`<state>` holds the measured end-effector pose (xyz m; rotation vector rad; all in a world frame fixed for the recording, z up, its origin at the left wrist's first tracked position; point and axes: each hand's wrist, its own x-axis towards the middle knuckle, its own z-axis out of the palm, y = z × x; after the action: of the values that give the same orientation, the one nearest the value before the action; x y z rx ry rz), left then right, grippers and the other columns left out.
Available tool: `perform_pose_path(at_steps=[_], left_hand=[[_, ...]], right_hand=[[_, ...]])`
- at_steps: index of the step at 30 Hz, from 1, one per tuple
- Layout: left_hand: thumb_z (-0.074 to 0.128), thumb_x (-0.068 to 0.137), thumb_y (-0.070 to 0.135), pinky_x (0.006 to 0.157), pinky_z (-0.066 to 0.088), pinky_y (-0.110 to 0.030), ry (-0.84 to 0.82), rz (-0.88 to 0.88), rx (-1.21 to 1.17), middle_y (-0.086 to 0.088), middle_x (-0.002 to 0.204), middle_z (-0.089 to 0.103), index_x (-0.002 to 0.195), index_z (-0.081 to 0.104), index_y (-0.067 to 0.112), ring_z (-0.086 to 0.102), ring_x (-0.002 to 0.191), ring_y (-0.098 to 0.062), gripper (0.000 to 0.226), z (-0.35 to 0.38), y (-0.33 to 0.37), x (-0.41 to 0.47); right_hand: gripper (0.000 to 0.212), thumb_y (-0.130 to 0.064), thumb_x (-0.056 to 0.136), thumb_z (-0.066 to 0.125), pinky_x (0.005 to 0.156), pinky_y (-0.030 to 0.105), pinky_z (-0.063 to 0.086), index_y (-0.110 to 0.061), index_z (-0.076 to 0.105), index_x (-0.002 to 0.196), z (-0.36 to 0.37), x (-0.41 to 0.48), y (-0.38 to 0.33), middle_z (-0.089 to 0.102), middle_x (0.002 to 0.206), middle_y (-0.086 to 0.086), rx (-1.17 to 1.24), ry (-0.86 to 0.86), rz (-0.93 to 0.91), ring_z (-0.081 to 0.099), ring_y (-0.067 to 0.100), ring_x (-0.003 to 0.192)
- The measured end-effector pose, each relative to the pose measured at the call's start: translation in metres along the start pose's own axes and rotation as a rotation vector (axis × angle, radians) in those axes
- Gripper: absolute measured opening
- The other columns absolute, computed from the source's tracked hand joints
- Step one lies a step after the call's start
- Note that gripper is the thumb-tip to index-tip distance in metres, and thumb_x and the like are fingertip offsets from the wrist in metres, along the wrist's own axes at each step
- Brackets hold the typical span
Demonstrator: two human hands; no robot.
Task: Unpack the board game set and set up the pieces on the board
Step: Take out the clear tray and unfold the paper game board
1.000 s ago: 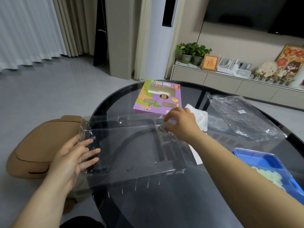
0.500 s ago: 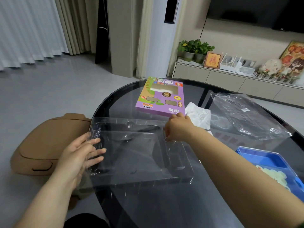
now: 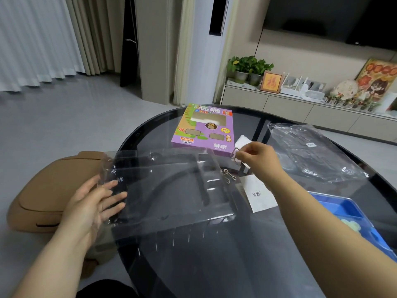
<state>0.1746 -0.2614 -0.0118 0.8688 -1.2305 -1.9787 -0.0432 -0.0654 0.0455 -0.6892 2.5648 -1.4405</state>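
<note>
Game box marked XCPAI, left grip flat on clear tray, right grip pinching wire ring

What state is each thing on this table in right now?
Clear plastic tray: left end supported by left hand.
Small metal wire piece: pinched aloft by right hand.
Second wire piece: lying in clear tray.
Purple game box: lying flat.
Clear plastic bag: crumpled.
Blue plastic tray: holding pale pieces.

A home living room: curtains, wall television, low cabinet with potted plants.
</note>
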Motion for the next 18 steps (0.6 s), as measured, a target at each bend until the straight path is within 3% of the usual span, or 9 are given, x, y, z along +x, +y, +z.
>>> perform_pose_path(at_steps=[3,7,11,13,15,16,18], left_hand=[[0.034,0.091,-0.005,0.047,0.054,-0.020,0.052,0.038,-0.115,-0.004,0.090,0.056,0.137,0.028,0.011,0.065,0.048,-0.010,0.050,-0.005,0.008,0.000],[0.031,0.092,-0.001,0.046,0.053,-0.018,0.056,0.064,-0.257,0.000,0.086,0.053,0.096,0.040,0.017,0.066,0.050,-0.009,0.021,0.002,0.021,0.001],[0.030,0.092,-0.001,0.049,0.054,-0.021,-0.021,0.048,-0.354,0.000,0.085,0.052,0.083,0.043,0.013,0.068,0.055,-0.010,0.021,0.035,0.028,-0.001],[0.032,0.091,-0.001,0.050,0.055,-0.024,-0.036,0.041,-0.404,-0.002,0.088,0.053,0.104,0.047,0.010,0.068,0.057,-0.012,0.023,0.060,0.027,-0.002],[0.036,0.091,-0.002,0.052,0.056,-0.028,-0.027,0.036,-0.465,-0.007,0.099,0.053,0.140,0.025,0.005,0.069,0.065,-0.018,0.051,0.090,0.024,-0.004],[0.038,0.090,-0.004,0.055,0.055,-0.029,-0.020,0.031,-0.476,-0.010,0.102,0.052,0.144,0.013,0.006,0.067,0.071,-0.020,0.060,0.106,0.022,-0.005],[0.039,0.089,-0.010,0.067,0.051,-0.033,-0.038,0.011,-0.471,-0.010,0.094,0.049,0.145,0.008,0.013,0.060,0.079,-0.021,0.068,0.141,0.017,-0.014]], right_hand=[[0.027,-0.008,0.082,0.060,0.056,0.023,0.037,-0.019,0.051,0.059,-0.006,-0.010,0.011,0.056,0.064,0.000,-0.159,-0.078,0.055,0.049,0.016,0.063],[0.006,-0.013,0.081,0.059,0.072,0.029,0.044,-0.012,0.065,0.078,0.007,-0.021,0.019,0.067,0.085,0.006,-0.460,-0.201,0.054,0.060,0.024,0.088],[0.024,-0.021,0.086,0.056,0.092,0.032,0.041,-0.013,0.064,0.107,0.010,-0.025,0.018,0.064,0.115,0.005,-0.569,-0.201,0.039,0.048,0.028,0.114],[0.024,-0.019,0.089,0.053,0.089,0.026,0.042,-0.011,0.060,0.111,0.004,-0.027,0.010,0.062,0.116,0.007,-0.325,-0.131,0.050,0.051,0.026,0.110],[0.012,-0.021,0.092,0.048,0.071,0.018,0.045,-0.016,0.056,0.100,-0.004,-0.036,-0.006,0.060,0.105,0.007,0.199,-0.095,0.166,0.056,0.019,0.089],[0.009,-0.025,0.093,0.046,0.069,0.020,0.047,-0.019,0.052,0.097,-0.008,-0.039,-0.012,0.059,0.101,0.005,0.444,-0.107,0.233,0.055,0.018,0.083],[0.019,-0.037,0.093,0.042,0.080,0.035,0.051,-0.025,0.045,0.107,-0.017,-0.043,-0.018,0.058,0.100,0.002,0.725,-0.171,0.304,0.058,0.020,0.087]])
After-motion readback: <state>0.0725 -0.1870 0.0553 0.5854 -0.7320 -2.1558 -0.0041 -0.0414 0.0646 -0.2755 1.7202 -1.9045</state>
